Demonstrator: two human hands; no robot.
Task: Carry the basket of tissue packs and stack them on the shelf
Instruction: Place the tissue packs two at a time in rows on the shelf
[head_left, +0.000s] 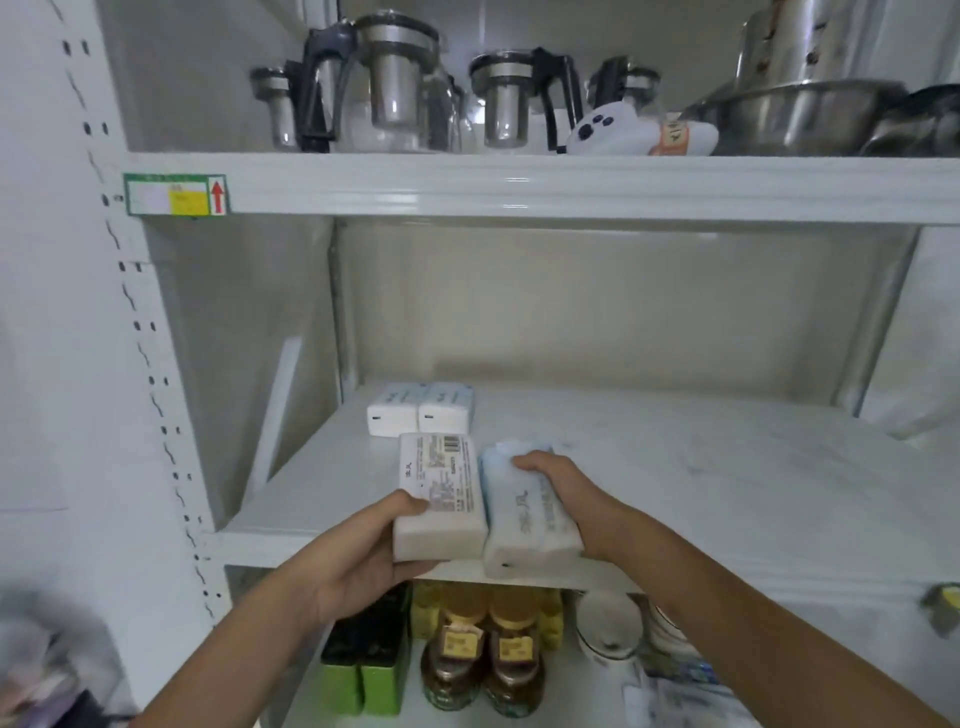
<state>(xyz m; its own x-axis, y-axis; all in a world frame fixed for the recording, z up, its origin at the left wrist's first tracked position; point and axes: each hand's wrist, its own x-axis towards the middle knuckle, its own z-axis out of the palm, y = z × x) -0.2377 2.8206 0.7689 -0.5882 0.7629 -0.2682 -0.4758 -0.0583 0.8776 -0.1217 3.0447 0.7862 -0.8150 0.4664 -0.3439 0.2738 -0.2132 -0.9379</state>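
A: What is seen from the head camera?

B: Two tissue packs are held side by side over the front edge of the middle shelf (675, 467). The printed pack (441, 499) is gripped by the left hand (358, 561), thumb on top and fingers curled beneath. The blue-tinted pack (524, 519) is clasped by the right hand (561, 493), fingers wrapped over its far part. The two packs are touching along their long sides.

A: And beyond the hands?

B: Two stacked-in packs (421, 410) are set side by side just past the left hand's pack, further in on the same shelf. Above both hands, glass teapots (400, 88) and steel bowls (795, 114) are kept on the upper shelf. Below the hands, amber bottles (483, 660) and green tins (363, 670) are stored, with white bowls (613, 629) under the right wrist. The basket cannot be made out.
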